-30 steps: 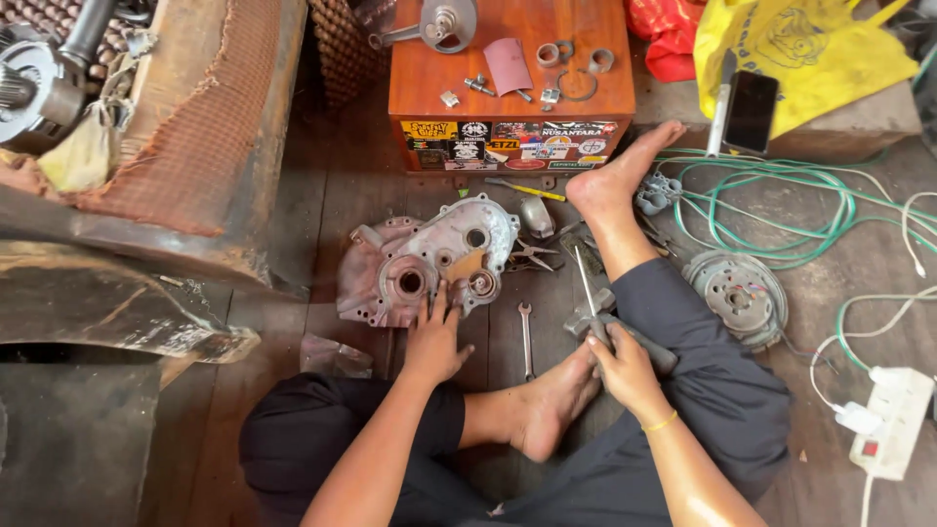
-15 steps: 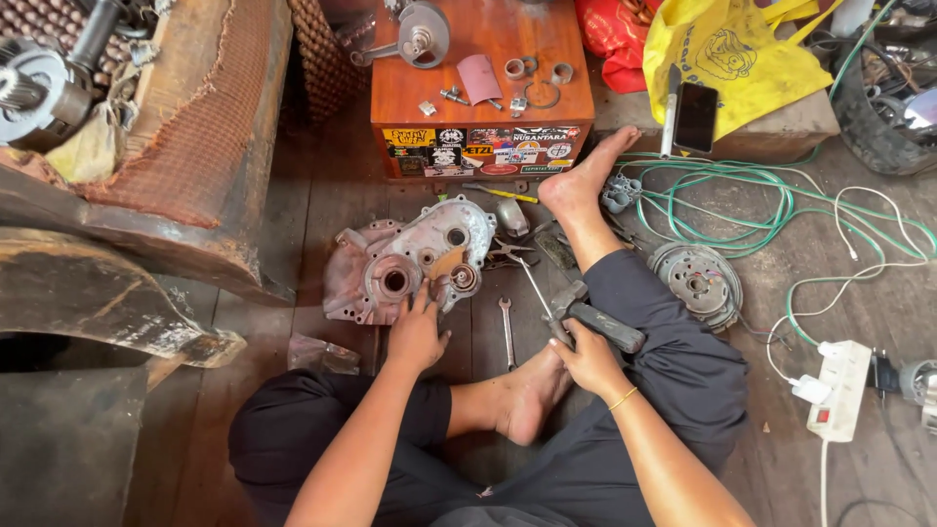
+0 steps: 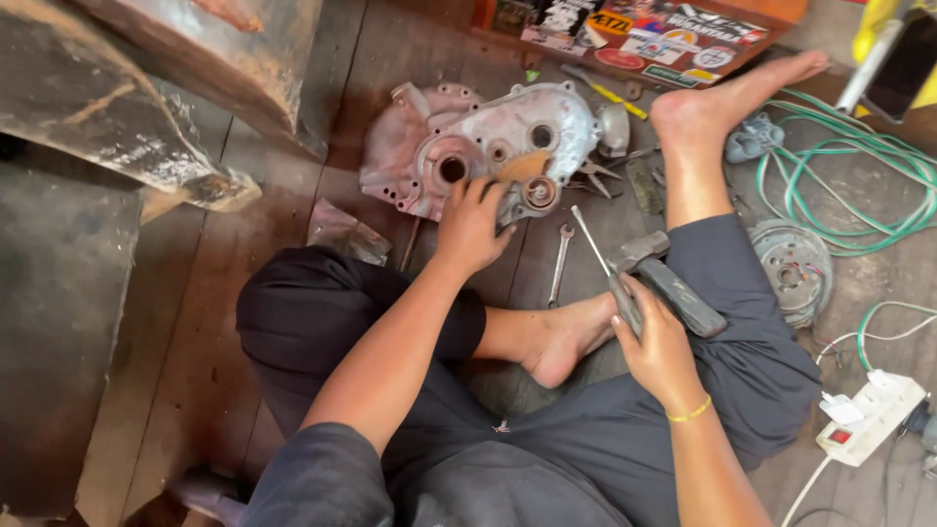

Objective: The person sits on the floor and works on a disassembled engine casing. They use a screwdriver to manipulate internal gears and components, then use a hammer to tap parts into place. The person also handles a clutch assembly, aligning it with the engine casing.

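I sit cross-legged on a wooden floor. A greasy metal engine crankcase (image 3: 488,141) lies in front of my legs. My left hand (image 3: 470,226) rests on its near edge, fingers on the casing beside a round bearing seat (image 3: 539,192). My right hand (image 3: 656,344) is above my right thigh, closed around the handle of a long screwdriver (image 3: 597,246) whose shaft points toward the crankcase. A hammer (image 3: 673,283) lies on my thigh right beside that hand, touching it.
A wrench (image 3: 558,262) and pliers (image 3: 595,181) lie on the floor by the crankcase. A round metal plate (image 3: 795,268), green cable (image 3: 849,185) and white power strip (image 3: 874,415) are at right. An orange stickered box (image 3: 644,34) stands behind, a rusty bench (image 3: 146,127) at left.
The view has tilted down and come closer. My left hand stays on the crankcase; my right hand keeps the screwdriver over my thigh, hardly shifted.
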